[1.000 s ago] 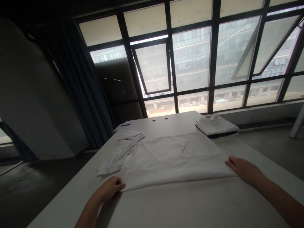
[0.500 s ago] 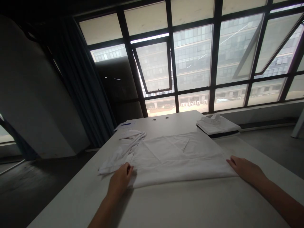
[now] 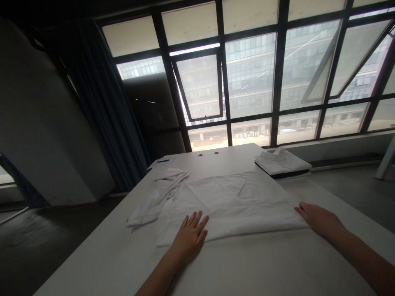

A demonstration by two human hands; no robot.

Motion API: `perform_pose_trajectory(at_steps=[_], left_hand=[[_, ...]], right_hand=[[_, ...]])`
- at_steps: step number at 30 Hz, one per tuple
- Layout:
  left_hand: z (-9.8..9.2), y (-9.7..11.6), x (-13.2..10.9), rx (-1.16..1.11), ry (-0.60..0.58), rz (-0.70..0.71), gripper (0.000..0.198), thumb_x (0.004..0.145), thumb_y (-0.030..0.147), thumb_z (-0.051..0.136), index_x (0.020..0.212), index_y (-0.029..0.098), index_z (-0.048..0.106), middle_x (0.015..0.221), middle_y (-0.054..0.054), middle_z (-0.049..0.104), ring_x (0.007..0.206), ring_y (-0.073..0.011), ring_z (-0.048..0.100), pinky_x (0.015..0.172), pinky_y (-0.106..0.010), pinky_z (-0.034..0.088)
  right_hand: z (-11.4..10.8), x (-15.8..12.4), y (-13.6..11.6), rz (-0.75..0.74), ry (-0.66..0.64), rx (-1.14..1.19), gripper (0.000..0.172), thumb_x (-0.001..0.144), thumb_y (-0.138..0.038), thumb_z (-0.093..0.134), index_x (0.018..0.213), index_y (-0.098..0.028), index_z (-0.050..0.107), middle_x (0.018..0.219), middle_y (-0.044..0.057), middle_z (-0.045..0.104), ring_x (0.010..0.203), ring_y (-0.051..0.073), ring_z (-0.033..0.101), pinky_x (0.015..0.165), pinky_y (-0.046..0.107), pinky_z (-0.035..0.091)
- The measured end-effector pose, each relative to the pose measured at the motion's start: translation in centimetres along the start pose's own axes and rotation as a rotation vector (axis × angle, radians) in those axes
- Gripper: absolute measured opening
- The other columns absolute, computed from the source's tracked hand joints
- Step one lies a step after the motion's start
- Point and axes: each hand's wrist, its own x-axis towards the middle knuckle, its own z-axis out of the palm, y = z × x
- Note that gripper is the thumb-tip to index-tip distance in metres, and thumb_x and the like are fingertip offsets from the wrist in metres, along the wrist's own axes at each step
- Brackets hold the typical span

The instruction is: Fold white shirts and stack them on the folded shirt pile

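A white shirt (image 3: 234,197) lies flat and folded on the white table, its near edge running between my hands. My left hand (image 3: 191,236) rests on the shirt's near left part, fingers stretched out and slightly spread. At the right end, my right hand (image 3: 321,218) is closed with its thumb and fingers pinched on the shirt's near corner. Directly left of the shirt is a crumpled white cloth (image 3: 154,201), touching or partly under its left edge; I cannot tell whether the two are one piece.
A stack of folded white clothes (image 3: 284,161) with a dark layer at its base sits at the table's right edge. A blue pen (image 3: 163,160) lies on papers at the far left. The white table (image 3: 234,267) reaches towards large windows (image 3: 249,78); a dark blue curtain (image 3: 105,111) hangs left.
My left hand has let go of the shirt's left corner, moved right and opened flat on the cloth. The shirt's left edge now lies further left. My right hand stays put.
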Motion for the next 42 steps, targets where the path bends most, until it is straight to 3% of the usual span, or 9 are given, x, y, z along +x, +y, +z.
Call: perform_pose_trajectory(at_steps=[8,17,21,24,27,31,36,42], left_hand=[[-1.1,1.0,-0.1,-0.028,-0.053,-0.051,0.056,0.104,0.061,0.028,0.157,0.043,0.024,0.167,0.0,0.018,0.153,-0.0278,0.016,0.123,-0.056,0.015],[-0.8,0.7,-0.4,-0.028,-0.02,-0.091,0.062,0.102,0.063,0.033,0.157,0.036,0.029,0.166,-0.005,0.022,0.153,-0.031,0.019,0.122,-0.057,0.019],[-1.1,1.3,-0.5,0.002,0.112,-0.031,0.053,0.103,0.046,0.041,0.153,0.029,0.04,0.163,-0.007,0.032,0.15,-0.0287,0.029,0.121,-0.052,0.027],[-1.6,2.2,-0.3,0.031,0.178,0.084,0.045,0.102,0.027,0.041,0.146,0.026,0.05,0.157,-0.007,0.043,0.146,-0.0238,0.037,0.121,-0.045,0.032],[-1.8,2.9,0.4,0.063,0.149,0.177,0.043,0.098,0.018,0.045,0.138,0.026,0.056,0.151,-0.007,0.052,0.14,-0.0248,0.046,0.117,-0.045,0.037],[-2.1,4.5,2.4,0.051,0.073,0.237,0.046,0.092,0.011,0.05,0.134,0.029,0.057,0.144,-0.005,0.058,0.131,-0.0243,0.055,0.108,-0.042,0.046],[-2.2,7.5,5.7,-0.065,0.055,0.227,0.043,0.102,0.033,0.045,0.144,0.03,0.05,0.155,-0.005,0.047,0.141,-0.0233,0.044,0.118,-0.042,0.034],[-1.0,8.3,7.4,-0.108,-0.085,0.127,0.069,0.101,0.063,0.029,0.159,0.026,0.026,0.167,-0.004,0.016,0.154,-0.027,0.014,0.125,-0.051,0.013]], right_hand=[[-0.3,-0.6,-1.1,0.038,0.042,-0.011,0.044,0.102,-0.047,0.025,0.089,-0.022,0.058,0.089,0.014,0.072,0.082,0.032,0.07,0.069,0.041,0.045],[-0.7,-0.9,-1.8,0.047,-0.012,-0.016,0.039,0.104,-0.039,0.023,0.093,-0.021,0.056,0.085,0.014,0.071,0.081,0.031,0.071,0.068,0.041,0.044],[-0.7,-1.1,-2.0,0.069,0.006,-0.016,0.037,0.102,-0.028,0.021,0.095,-0.02,0.056,0.085,0.015,0.071,0.079,0.031,0.072,0.067,0.041,0.044],[-0.6,-0.9,-1.9,0.063,0.017,-0.032,0.038,0.103,-0.038,0.025,0.095,-0.019,0.057,0.085,0.016,0.071,0.081,0.033,0.071,0.068,0.042,0.045],[-0.6,-0.8,-2.0,0.054,0.013,-0.043,0.043,0.103,-0.045,0.024,0.094,-0.019,0.058,0.089,0.016,0.072,0.084,0.032,0.071,0.07,0.042,0.047],[-0.8,-0.9,-2.3,0.045,0.015,-0.079,0.042,0.104,-0.039,0.023,0.095,-0.02,0.059,0.089,0.014,0.072,0.083,0.03,0.072,0.071,0.041,0.047],[-1.3,-1.2,-2.5,0.051,0.029,-0.075,0.042,0.104,-0.037,0.023,0.094,-0.019,0.059,0.086,0.014,0.072,0.081,0.029,0.072,0.07,0.039,0.046],[-1.8,-0.9,-1.9,0.048,-0.011,-0.008,0.042,0.103,-0.036,0.024,0.093,-0.019,0.061,0.09,0.016,0.073,0.082,0.03,0.07,0.068,0.039,0.045]])
